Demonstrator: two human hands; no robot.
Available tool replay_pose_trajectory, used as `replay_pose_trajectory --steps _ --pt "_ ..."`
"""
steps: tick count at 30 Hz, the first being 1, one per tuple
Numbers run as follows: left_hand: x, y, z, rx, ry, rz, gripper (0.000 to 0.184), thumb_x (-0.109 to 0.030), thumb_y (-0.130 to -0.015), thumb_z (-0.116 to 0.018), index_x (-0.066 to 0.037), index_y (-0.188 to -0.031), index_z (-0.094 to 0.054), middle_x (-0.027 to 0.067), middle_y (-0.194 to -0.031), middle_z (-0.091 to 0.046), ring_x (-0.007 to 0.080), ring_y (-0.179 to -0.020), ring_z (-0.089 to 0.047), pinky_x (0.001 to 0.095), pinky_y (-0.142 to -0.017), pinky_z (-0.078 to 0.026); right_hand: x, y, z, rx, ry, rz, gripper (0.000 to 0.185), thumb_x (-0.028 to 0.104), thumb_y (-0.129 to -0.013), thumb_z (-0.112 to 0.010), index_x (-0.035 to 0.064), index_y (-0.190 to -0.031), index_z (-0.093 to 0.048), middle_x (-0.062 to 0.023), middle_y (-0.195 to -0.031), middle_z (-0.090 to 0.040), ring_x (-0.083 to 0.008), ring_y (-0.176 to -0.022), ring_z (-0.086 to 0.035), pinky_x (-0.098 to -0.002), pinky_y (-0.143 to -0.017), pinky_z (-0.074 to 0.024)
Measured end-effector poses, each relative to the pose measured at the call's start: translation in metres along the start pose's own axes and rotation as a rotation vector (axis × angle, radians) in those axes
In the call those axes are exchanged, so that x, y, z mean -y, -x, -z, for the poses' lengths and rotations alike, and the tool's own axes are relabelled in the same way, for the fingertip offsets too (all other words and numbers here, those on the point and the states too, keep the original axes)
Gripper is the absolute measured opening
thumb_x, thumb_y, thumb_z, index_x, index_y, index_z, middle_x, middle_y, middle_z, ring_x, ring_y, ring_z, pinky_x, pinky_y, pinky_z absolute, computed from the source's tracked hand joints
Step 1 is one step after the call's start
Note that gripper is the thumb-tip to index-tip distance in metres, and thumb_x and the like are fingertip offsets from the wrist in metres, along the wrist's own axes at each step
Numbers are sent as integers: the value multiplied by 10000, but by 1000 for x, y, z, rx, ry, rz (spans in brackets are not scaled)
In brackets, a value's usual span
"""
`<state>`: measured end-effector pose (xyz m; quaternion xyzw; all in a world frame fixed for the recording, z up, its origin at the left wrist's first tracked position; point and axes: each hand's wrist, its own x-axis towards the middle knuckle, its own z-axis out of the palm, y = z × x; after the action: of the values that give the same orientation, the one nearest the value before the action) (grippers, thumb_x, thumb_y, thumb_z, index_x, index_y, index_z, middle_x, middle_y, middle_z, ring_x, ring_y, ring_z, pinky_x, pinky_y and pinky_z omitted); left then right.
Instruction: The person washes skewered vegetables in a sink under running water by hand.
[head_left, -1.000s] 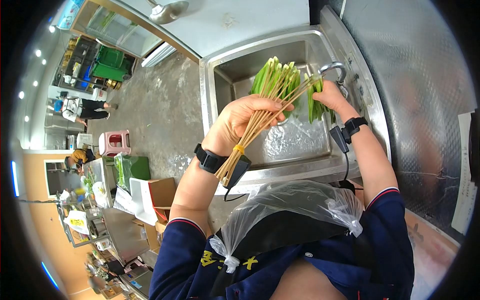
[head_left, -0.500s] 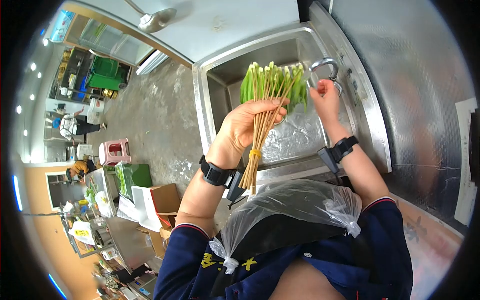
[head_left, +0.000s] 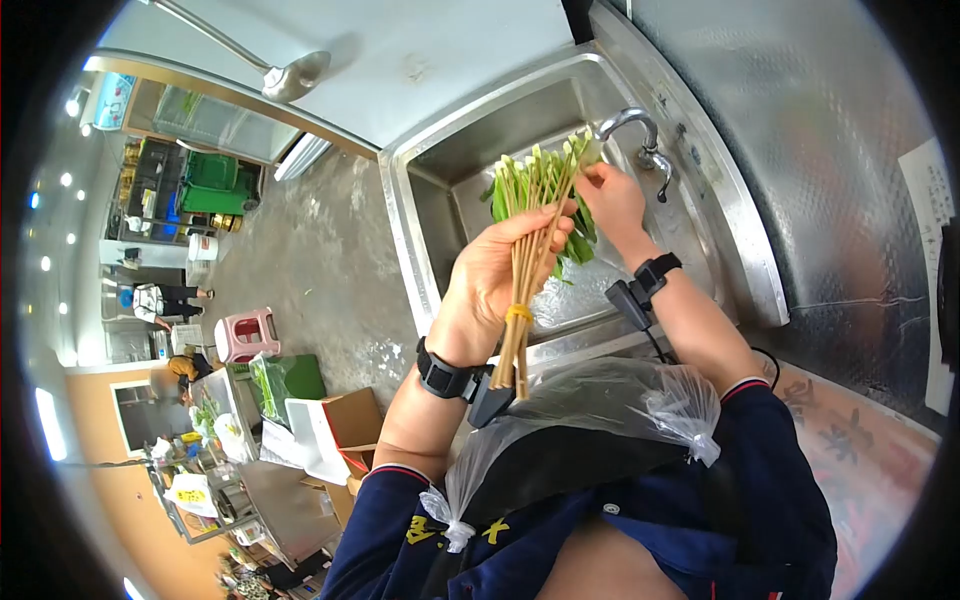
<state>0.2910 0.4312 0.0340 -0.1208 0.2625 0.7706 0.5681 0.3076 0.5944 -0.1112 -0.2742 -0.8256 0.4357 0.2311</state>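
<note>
My left hand [head_left: 508,262] is closed round a bundle of thin wooden skewers [head_left: 516,345], tied near their lower ends with a yellow band. Green leafy vegetables [head_left: 520,178] with pale cut ends are threaded on the upper ends, above the metal sink [head_left: 425,215]. At the right side of the bundle, my right hand [head_left: 612,205] is closed with its fingertips against the leaves by the rightmost skewer. Exactly what those fingertips pinch is partly hidden. The curved faucet [head_left: 640,125] is just beyond my right hand.
A ladle [head_left: 295,78] lies at the top left. Across the floor are a pink stool [head_left: 247,334], a green bin [head_left: 212,183], a cardboard box [head_left: 355,418] and a cluttered metal table [head_left: 280,497]. Two people [head_left: 160,301] [head_left: 187,368] are far to the left.
My right hand let go of the leaves, moved back towards the faucet, then came left to the bundle. The skewers in my left hand have turned more upright.
</note>
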Motion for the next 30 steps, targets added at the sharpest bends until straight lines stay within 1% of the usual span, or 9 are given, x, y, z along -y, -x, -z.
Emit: replay_pose_trajectory --steps 4,8,12,17,18,20,24,26,30 --pt "-10 1 2 -2 -74 40 348 -42 -835 -495 117 -1128 -395 104 -800 -575 122 -638 -604 146 -448 -468 -18 -9 18 205 -177 44 249 244 -739 -579 26 -855 -608 -109 -736 -632 -235 -678 -608 -311 -619 -455" --pt "-8 -5 -4 -18 -84 39 329 -38 -838 -490 112 -1119 -408 107 -791 -569 111 -632 -599 143 -446 -464 -37 -23 20 301 -160 71 269 252 -734 -582 20 -869 -609 -112 -735 -629 -228 -672 -607 -311 -615 -453" --pt "-5 -8 -8 -26 -72 59 320 -36 -840 -490 108 -1115 -414 119 -798 -572 119 -641 -602 147 -449 -467 -35 -25 20 282 -162 32 304 289 -709 -599 31 -869 -619 -109 -746 -630 -230 -681 -607 -315 -617 -454" --pt "5 -6 -13 -24 -43 37 304 -39 -837 -498 100 -1100 -433 134 -802 -577 143 -659 -608 160 -460 -479 17 -13 28 113 187 -158 325 345 -653 -612 93 -856 -642 -92 -756 -622 -260 -708 -600 -358 -628 -459" --pt "5 -5 -14 -17 -36 26 302 -40 -837 -501 97 -1098 -438 136 -801 -578 150 -662 -608 164 -465 -483 18 -12 24 112 184 -155 325 345 -653 -612 93 -856 -642 -92 -756 -622 -260 -708 -600 -358 -628 -459" --pt "4 -5 -13 -26 -22 27 313 -42 -835 -504 97 -1106 -431 133 -806 -577 151 -665 -604 166 -466 -479 15 -9 16 -20 145 -5 287 330 -648 -604 103 -820 -641 -98 -784 -614 -275 -714 -594 -372 -628 -458" --pt "0 -3 -13 5 -27 10 332 -39 -832 -505 99 -1120 -414 125 -810 -569 135 -657 -596 161 -461 -467 19 -14 13 -22 161 -44 261 311 -654 -587 85 -779 -627 -106 -816 -608 -285 -717 -589 -380 -630 -457" --pt "-1 -4 -12 7 -31 10 338 -38 -831 -504 103 -1123 -408 122 -811 -567 129 -652 -594 159 -459 -463 13 -13 17 -34 181 57 261 302 -656 -566 70 -766 -614 -117 -806 -610 -296 -719 -586 -386 -639 -455" --pt "-4 -6 -11 -1 -55 47 341 -39 -832 -503 118 -1117 -401 121 -808 -562 111 -637 -590 148 -449 -459 1 -16 26 46 153 25 268 292 -648 -559 60 -772 -610 -130 -764 -609 -308 -718 -583 -390 -642 -453"
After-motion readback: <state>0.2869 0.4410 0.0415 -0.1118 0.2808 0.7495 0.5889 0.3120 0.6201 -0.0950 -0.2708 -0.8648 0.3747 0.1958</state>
